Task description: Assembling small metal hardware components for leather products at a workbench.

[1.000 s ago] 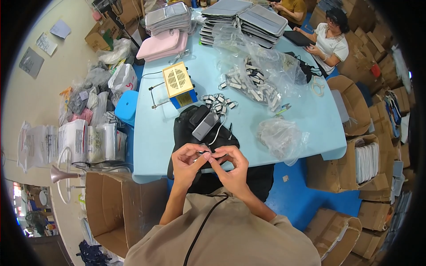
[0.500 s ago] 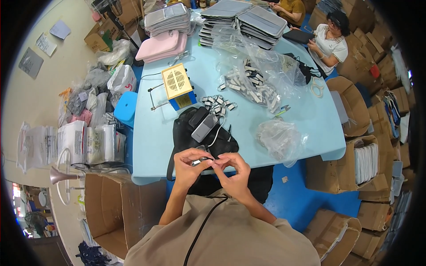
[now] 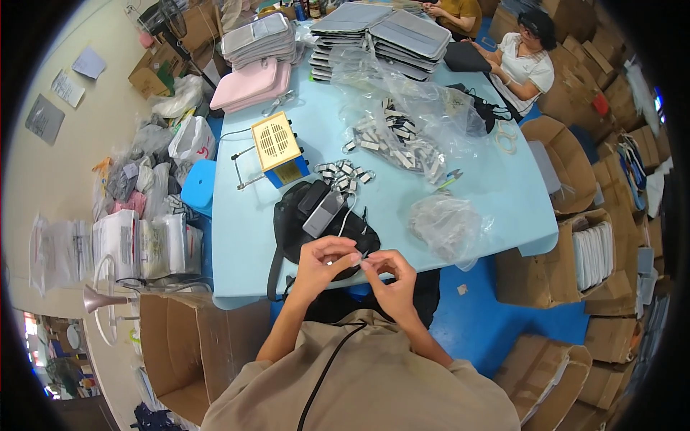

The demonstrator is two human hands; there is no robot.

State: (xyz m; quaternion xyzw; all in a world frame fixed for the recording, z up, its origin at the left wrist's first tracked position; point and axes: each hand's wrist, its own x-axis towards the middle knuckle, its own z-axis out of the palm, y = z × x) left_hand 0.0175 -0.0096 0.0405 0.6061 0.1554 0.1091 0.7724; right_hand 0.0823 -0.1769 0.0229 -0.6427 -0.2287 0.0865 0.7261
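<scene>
- A small pale piece (image 3: 359, 263) is pinched between the fingertips of both hands, just above the near edge of the table (image 3: 496, 187); its exact kind is too small to be made out.
- The piece is held between the two hands, its long axis seemingly running left to right, from one set of fingertips to the other.
- The left hand (image 3: 325, 264) is curled, fingers closed on the left end of the piece; the right hand (image 3: 392, 279) is likewise closed, thumb and forefinger pressed on the right end. Neither hand is clearly nearer: the piece is shared at the midline.
- Just beyond the hands, a black bag (image 3: 302, 223) is seen lying on the table, with a grey flat pouch (image 3: 323, 213) resting on it and a thin white cord trailing beside it.
- Farther out, a scatter of small grey tags (image 3: 343, 172) is laid near a yellow-and-blue box (image 3: 277, 147) with a grille on top.
- To the right, a crumpled clear bag (image 3: 447, 226) is set near the table's edge; a larger clear bag of striped pieces (image 3: 402, 136) lies well beyond it.
- At the far end, stacks of grey cases (image 3: 381, 32) and pink cases (image 3: 251, 82) are piled.
- Another person in a white top (image 3: 528, 68) is seated at the far right corner, well apart from the hands.
- Around the table, open cardboard boxes (image 3: 194, 345) are stood on a blue floor, and bagged goods (image 3: 136, 244) are heaped to the left.
</scene>
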